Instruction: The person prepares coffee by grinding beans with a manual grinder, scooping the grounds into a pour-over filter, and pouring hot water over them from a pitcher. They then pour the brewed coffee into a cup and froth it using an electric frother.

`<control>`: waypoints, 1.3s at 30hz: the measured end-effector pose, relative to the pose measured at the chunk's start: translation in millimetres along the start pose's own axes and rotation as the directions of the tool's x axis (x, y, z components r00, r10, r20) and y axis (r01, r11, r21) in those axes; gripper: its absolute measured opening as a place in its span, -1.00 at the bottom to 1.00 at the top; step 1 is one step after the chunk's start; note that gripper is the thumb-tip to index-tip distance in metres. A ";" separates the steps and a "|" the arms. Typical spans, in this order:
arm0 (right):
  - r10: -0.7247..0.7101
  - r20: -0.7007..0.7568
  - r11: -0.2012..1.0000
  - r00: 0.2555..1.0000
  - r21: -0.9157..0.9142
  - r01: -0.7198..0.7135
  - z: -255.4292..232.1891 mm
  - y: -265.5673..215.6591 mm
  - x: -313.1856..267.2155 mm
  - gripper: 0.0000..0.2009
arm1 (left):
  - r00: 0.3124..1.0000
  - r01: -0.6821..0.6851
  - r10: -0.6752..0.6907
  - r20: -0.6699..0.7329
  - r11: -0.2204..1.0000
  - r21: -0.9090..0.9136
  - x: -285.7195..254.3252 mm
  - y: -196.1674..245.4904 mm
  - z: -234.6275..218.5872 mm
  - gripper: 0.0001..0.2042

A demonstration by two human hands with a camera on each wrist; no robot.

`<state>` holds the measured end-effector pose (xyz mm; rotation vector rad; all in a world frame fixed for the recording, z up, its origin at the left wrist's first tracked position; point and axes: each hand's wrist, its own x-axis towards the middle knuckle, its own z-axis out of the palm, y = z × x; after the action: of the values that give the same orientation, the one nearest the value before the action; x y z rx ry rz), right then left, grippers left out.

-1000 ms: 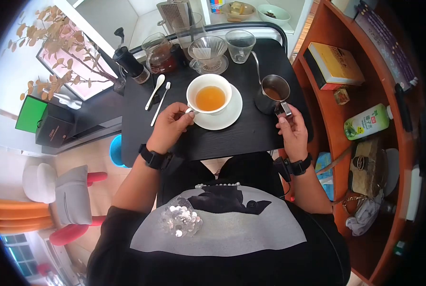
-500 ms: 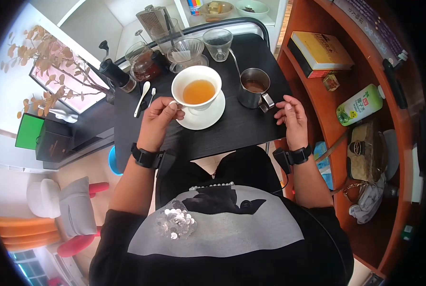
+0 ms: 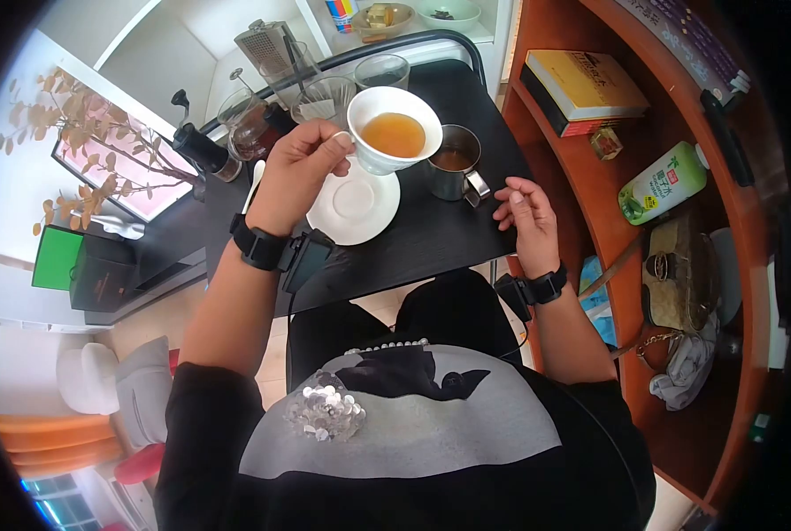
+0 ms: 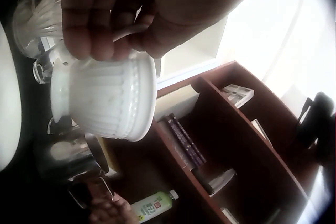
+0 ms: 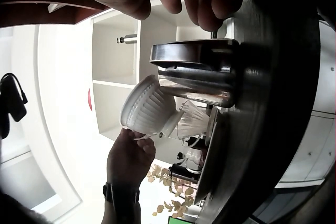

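Observation:
My left hand [image 3: 298, 173] pinches the handle of a white ribbed teacup [image 3: 380, 165] holding amber liquid. The teacup is raised off the white saucer [image 3: 347, 232] and tilts slightly; in the right wrist view its fluted side [image 5: 149, 109] shows well above the table. A steel pitcher [image 3: 447, 188] with brown liquid in it stands on the table, just right of the cup. Close to the pitcher's handle [image 3: 477, 184], my right hand [image 3: 530, 226] hovers with relaxed fingers and nothing in them.
Behind the cup stand a glass dripper [image 3: 323, 96], a glass tumbler [image 3: 382, 69], a glass pot [image 3: 249, 133] and a hand grinder [image 3: 203, 150]. A white spoon [image 3: 254, 186] lies left of the saucer. A wooden shelf [image 3: 581, 203] flanks the black table [image 3: 413, 234] on the right.
My right hand has let go of the pitcher's handle and drawn back slightly. My left hand has lifted the teacup off its saucer and carried it right, toward the pitcher.

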<state>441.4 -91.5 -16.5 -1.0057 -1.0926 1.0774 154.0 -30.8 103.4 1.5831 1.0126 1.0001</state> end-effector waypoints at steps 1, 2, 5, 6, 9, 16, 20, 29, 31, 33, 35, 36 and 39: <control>0.002 -0.002 1.000 1.000 0.001 -0.002 0.1 -0.4 -0.2 -0.75 | 1.000 -0.010 0.010 0.013 0.999 0.052 2.7 0.5 1.1 -0.86; 0.002 -0.001 1.000 1.000 0.001 -0.002 0.4 -1.1 -0.3 -0.75 | 1.000 -0.008 0.007 0.015 0.999 0.053 5.2 1.4 2.6 -0.86; 0.000 0.000 1.000 1.000 0.010 0.000 0.0 0.3 -0.8 -0.75 | 0.999 -0.022 0.019 0.029 0.994 0.103 11.3 3.9 6.4 -0.87; -0.003 0.003 1.000 1.000 0.017 0.003 -0.1 0.9 -0.8 -0.75 | 0.999 -0.033 0.029 0.032 0.991 0.128 13.2 4.8 6.9 -0.87; 0.000 0.000 1.000 1.000 0.017 0.000 1.2 -0.7 -1.2 -0.75 | 0.998 -0.057 0.053 0.026 0.981 0.186 16.7 8.3 9.8 -0.87; 0.015 -0.005 1.000 1.000 0.010 -0.014 0.2 1.1 -1.5 -0.73 | 0.994 -0.112 0.106 0.038 0.941 0.318 21.7 21.3 17.6 -0.87; 0.007 0.005 1.000 1.000 0.015 -0.007 0.1 1.6 -1.9 -0.73 | 0.986 -0.167 0.157 0.058 0.912 0.375 25.4 23.2 19.5 -0.87; 0.015 0.007 1.000 1.000 0.007 -0.016 -0.3 1.2 -2.7 -0.73 | 0.968 -0.242 0.235 0.089 0.782 0.574 28.5 39.7 31.5 -0.87; 0.016 0.006 1.000 1.000 0.002 -0.016 -0.5 1.5 -2.9 -0.73 | 0.944 -0.315 0.307 0.123 0.718 0.621 29.9 40.7 33.5 -0.87; 0.006 0.005 1.000 1.000 0.005 -0.006 -0.4 1.8 -2.8 -0.74 | 0.937 -0.333 0.313 0.154 0.673 0.661 29.8 45.3 35.8 -0.86; 0.003 0.004 1.000 1.000 0.002 -0.003 -0.4 1.9 -2.9 -0.74 | 0.930 -0.350 0.317 0.183 0.625 0.697 29.1 49.7 38.9 -0.86; -0.002 0.003 1.000 1.000 -0.001 0.002 -0.4 1.9 -2.8 -0.74 | 0.924 -0.365 0.329 0.198 0.593 0.718 28.9 51.6 40.9 -0.87; -0.011 0.008 1.000 1.000 -0.004 0.011 -0.2 2.1 -2.7 -0.75 | 0.909 -0.394 0.347 0.230 0.541 0.743 27.9 54.8 46.0 -0.88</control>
<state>441.0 -93.8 -19.0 -0.9980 -1.1061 1.0715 213.8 -27.9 151.5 2.6419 1.1757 0.8003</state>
